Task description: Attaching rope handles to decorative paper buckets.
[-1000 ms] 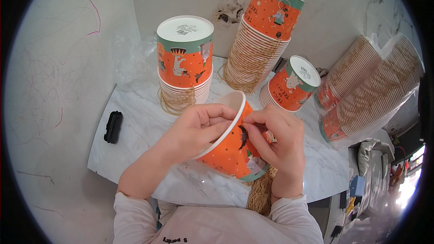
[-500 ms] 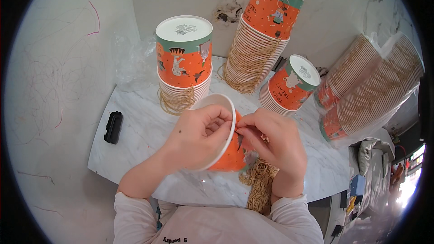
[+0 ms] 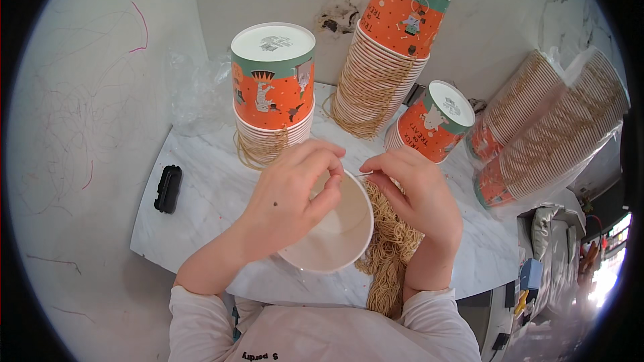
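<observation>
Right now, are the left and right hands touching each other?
Apart. The head view shows a narrow gap between the fingertips of the left hand and those of the right hand.

Cup before 3 stacks on table, cord bundle at its right, bagged stacks far right
</observation>
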Demonstrator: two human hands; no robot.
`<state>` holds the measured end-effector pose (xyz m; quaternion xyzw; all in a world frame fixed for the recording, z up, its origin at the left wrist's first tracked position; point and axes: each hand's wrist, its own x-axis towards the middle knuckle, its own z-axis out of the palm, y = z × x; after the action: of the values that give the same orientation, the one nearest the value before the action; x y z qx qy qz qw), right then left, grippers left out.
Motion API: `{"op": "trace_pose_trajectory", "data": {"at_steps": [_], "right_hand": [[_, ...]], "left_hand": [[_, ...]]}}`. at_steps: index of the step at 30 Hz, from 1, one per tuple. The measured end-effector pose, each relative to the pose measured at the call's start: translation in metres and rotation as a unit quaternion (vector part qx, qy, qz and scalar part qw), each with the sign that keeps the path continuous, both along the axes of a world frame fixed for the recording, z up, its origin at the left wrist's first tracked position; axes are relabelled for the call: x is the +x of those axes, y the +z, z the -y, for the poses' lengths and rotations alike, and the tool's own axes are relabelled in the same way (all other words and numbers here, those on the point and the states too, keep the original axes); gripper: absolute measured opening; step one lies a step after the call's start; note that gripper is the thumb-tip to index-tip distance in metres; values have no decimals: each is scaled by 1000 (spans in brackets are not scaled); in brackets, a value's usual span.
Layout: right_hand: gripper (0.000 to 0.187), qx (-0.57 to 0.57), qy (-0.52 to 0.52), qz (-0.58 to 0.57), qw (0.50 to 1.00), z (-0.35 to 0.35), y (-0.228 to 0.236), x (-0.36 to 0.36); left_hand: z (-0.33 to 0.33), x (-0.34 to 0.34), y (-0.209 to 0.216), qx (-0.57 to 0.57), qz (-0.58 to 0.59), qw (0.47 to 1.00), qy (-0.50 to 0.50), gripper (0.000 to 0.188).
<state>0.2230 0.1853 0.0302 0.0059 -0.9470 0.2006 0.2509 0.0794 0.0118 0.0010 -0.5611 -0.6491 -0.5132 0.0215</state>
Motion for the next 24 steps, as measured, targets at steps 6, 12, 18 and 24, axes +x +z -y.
{"op": "trace_pose_trajectory", "data": {"at_steps": [6, 12, 18, 24], "right_hand": [[9, 18, -5, 33, 999, -1, 1, -3], [11, -20, 14, 17, 1000, 1, -5, -6], [21, -105, 25, 31, 994, 25, 0, -9], [15, -80, 18, -6, 997, 24, -8, -12]], "left_hand": [[4, -1, 1, -41, 27, 999, -5, 10], [5, 1, 7, -59, 39, 997, 13, 8], [4, 1, 5, -42, 68, 996, 32, 8], [6, -1, 10, -69, 114, 991, -11, 9]]}}
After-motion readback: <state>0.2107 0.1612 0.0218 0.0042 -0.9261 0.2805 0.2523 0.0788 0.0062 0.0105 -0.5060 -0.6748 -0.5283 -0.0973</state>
